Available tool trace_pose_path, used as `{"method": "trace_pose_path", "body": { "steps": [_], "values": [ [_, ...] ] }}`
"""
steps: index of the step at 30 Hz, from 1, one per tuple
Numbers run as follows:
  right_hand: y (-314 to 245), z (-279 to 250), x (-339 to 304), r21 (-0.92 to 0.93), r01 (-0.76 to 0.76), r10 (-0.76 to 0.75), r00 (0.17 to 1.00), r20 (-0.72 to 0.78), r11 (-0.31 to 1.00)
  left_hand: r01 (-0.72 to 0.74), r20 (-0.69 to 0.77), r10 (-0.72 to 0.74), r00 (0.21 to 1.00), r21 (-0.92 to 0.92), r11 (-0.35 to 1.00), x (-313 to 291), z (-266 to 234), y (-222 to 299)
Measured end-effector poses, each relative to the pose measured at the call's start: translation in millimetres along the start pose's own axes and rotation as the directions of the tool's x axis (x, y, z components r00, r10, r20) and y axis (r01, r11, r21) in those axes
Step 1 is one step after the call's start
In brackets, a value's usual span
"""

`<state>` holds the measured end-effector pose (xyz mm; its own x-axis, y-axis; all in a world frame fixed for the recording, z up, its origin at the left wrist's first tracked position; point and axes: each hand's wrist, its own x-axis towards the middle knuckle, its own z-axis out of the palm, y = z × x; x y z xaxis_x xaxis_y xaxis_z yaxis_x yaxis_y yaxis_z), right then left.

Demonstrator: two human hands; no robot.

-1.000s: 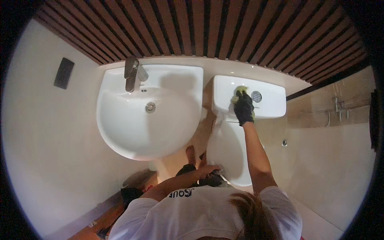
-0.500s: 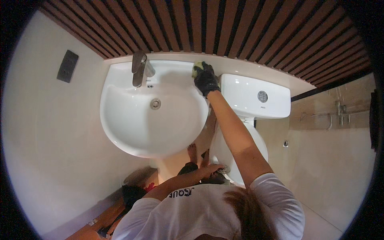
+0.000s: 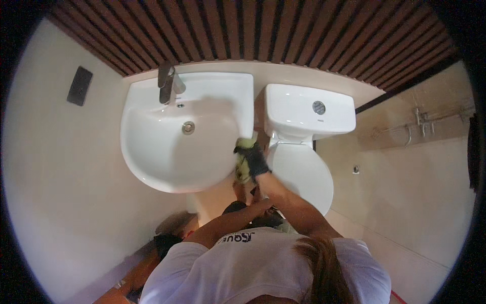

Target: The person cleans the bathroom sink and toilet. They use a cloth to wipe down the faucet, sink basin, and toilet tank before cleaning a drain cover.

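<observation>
Beside the white sink [image 3: 167, 152] rim, your gloved right hand [image 3: 254, 161] is closed around a yellow-green cloth [image 3: 244, 161], soft, light and probably slippery when wet, so bunch it at its middle; your left hand's [image 3: 264, 203] grip cannot be told.

The left hand [image 3: 264, 206] is mostly hidden behind the right forearm [image 3: 288, 202].

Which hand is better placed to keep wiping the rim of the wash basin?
Right. The gloved right hand presses a yellow cloth on the basin rim; the left hand stays low near the body.
</observation>
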<state>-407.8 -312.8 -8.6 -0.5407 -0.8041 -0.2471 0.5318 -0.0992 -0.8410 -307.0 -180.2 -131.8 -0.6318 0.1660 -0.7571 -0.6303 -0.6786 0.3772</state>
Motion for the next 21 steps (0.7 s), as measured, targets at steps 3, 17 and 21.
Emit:
{"method": "trace_pose_path", "body": {
  "steps": [3,17,21],
  "values": [
    [5,1,-51,-0.207,-0.179,0.222,0.953,0.208,0.962,0.05,-0.028,-0.05,0.998,-0.008,0.999,1,1,-4],
    [-116,4,102,-0.702,0.671,-0.31,0.633,0.71,-0.237,-0.022,-0.176,0.018,0.984,-0.019,1.0,-21,25,5],
    [-63,-3,74,-0.763,0.646,-0.174,0.753,0.634,0.017,0.08,-0.035,-0.087,0.996,-0.157,0.984,-23,19,3]
  ]
}}
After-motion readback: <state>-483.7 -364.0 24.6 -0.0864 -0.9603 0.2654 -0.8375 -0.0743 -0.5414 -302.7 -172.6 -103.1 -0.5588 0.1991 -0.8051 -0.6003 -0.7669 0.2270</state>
